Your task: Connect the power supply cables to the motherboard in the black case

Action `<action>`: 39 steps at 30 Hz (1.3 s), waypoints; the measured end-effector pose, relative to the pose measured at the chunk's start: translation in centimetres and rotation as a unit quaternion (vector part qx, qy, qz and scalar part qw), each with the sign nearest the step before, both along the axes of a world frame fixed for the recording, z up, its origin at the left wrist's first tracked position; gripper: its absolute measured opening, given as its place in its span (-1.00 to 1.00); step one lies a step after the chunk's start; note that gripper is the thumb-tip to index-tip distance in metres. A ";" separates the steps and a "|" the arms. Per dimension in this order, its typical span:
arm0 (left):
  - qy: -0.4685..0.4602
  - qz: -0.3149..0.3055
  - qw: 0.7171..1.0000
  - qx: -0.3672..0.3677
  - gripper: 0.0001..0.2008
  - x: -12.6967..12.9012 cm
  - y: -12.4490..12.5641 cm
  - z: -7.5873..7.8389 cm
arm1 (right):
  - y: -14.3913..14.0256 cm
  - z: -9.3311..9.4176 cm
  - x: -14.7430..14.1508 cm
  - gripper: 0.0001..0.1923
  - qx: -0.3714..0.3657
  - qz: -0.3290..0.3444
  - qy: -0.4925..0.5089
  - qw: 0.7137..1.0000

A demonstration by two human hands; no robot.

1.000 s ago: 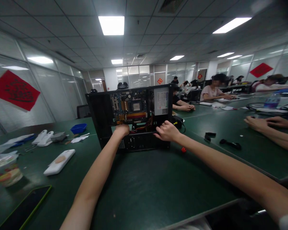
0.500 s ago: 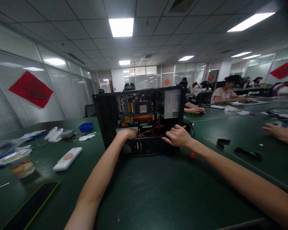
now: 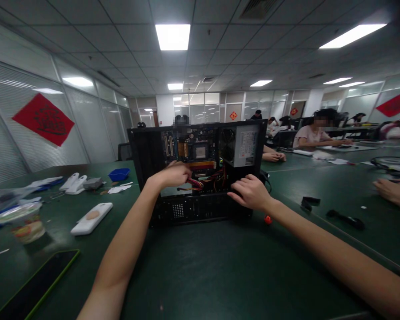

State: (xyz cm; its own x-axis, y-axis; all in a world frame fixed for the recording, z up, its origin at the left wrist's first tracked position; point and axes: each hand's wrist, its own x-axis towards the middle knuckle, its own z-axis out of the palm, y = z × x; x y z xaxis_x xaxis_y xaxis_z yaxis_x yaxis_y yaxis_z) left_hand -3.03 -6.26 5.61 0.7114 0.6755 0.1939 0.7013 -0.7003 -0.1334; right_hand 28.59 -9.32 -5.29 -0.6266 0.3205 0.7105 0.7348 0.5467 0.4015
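A black computer case (image 3: 200,209) stands on the green table in front of me, its open side facing me. Inside it are a motherboard (image 3: 178,149) and, at the upper right, a silver power supply (image 3: 245,144). My left hand (image 3: 173,174) reaches into the case below the motherboard, its fingers closed on a bundle of coloured power cables (image 3: 196,183). The fingertips are partly hidden. At the lower right of the case, my right hand (image 3: 251,192) has its fingers curled over the case's edge.
To the left are a white power bank (image 3: 92,218), a phone (image 3: 36,284), a plastic cup (image 3: 26,224) and a blue tray (image 3: 119,174). A small red ball-like object (image 3: 268,219) and black straps (image 3: 345,219) lie right. Other people's hands (image 3: 391,193) rest further right.
My left hand has risen out of the lower bay, lifting the cables into clearer view. The case has turned or tilted slightly; my right hand stays at its edge.
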 end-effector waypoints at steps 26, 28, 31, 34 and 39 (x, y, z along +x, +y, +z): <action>-0.222 -0.131 0.966 0.023 -0.32 0.2 -8.6 3.8 | -6.0 12.9 -6.3 -0.59 -0.506 0.220 0.243 0.798; -0.222 -0.131 0.966 -0.014 -0.25 0.2 -8.7 3.7 | -5.8 12.9 -6.2 -0.61 -0.507 0.225 0.247 0.795; -0.219 -0.136 0.965 -0.047 -0.19 0.2 -8.4 3.5 | -5.8 12.8 -6.4 -0.64 -0.506 0.227 0.248 0.794; -0.233 -0.140 0.961 -0.039 -0.30 0.3 -7.9 3.3 | -6.2 12.9 -6.6 -0.66 -0.510 0.232 0.242 0.793; -0.250 -0.138 0.958 0.000 -0.40 0.3 -7.9 3.3 | -6.9 12.9 -7.0 -0.64 -0.501 0.231 0.241 0.799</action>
